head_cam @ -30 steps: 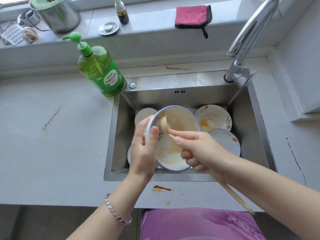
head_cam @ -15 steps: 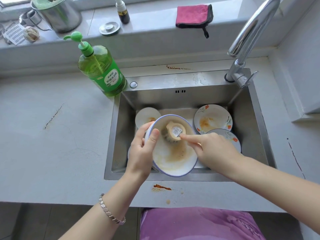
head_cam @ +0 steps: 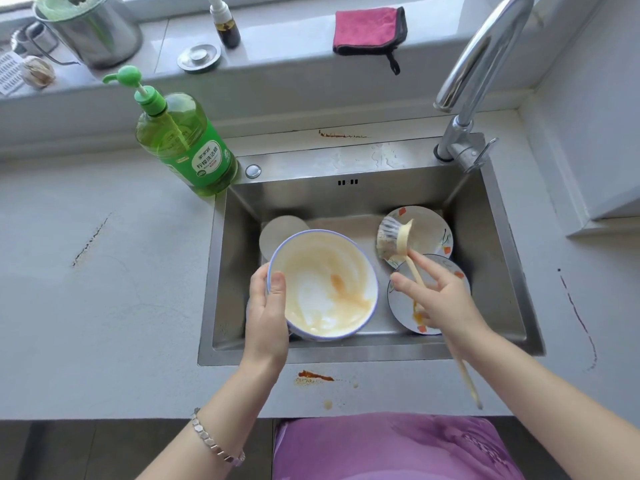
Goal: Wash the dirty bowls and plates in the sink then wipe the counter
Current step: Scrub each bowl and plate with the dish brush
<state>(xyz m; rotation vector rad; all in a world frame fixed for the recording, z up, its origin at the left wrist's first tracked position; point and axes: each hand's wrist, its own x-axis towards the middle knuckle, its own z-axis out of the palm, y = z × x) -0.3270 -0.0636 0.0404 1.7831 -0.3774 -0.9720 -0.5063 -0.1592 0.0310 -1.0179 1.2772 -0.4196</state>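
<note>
By the back left corner of the sink, on the counter, a green soap bottle, kept within reach of the washing. Inside the sink, toward its left half, a blue-rimmed bowl, held off the basin floor and tilted open side up, probably to show the orange smear inside. Clamped at its left rim by the left hand: thumb over the lip, fingers curled round the outer wall. Behind it, near the back left of the basin, a small plate, half hidden.

To the right, a brush held clear of the bowl, bristle head hovering over the patterned plate in the back right corner, likely for a look at progress. Carried by the right hand above a second patterned plate: forefinger stretched along the handle, thumb and remaining fingers fanned apart; exact hold under the palm hidden.

On the counter's front edge, below the bowl, a rusty stain, waiting for the wipe. Judging by the smears, washing barely begun.
</note>
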